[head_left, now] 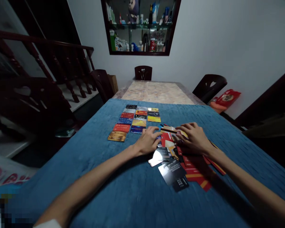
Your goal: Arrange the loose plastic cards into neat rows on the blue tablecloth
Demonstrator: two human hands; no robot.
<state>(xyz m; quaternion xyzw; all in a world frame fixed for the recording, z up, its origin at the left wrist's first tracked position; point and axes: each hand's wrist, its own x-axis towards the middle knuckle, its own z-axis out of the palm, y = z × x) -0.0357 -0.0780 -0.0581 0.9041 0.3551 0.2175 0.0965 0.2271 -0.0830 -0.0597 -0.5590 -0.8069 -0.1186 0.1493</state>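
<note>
A loose pile of bank-style plastic cards (171,172) lies on the blue tablecloth in front of me, several of them overlapping at odd angles. My left hand (148,141) rests at the pile's left edge with bent fingers apart, its fingertips at the cards. Over the pile's right side is my right hand (194,139), fingers spread and curved down, its thumb side slightly blurred. Between the hands lies a card with a dark stripe (168,130). Farther left, more cards (122,127) are laid out in three overlapping columns, with a gold card (117,136) nearest me.
The blue cloth (97,177) covers the near part of a stone-patterned table (154,91). Dark wooden chairs (143,73) stand around it. A wooden railing (49,41) runs along the left, and a red package (228,97) sits at the right.
</note>
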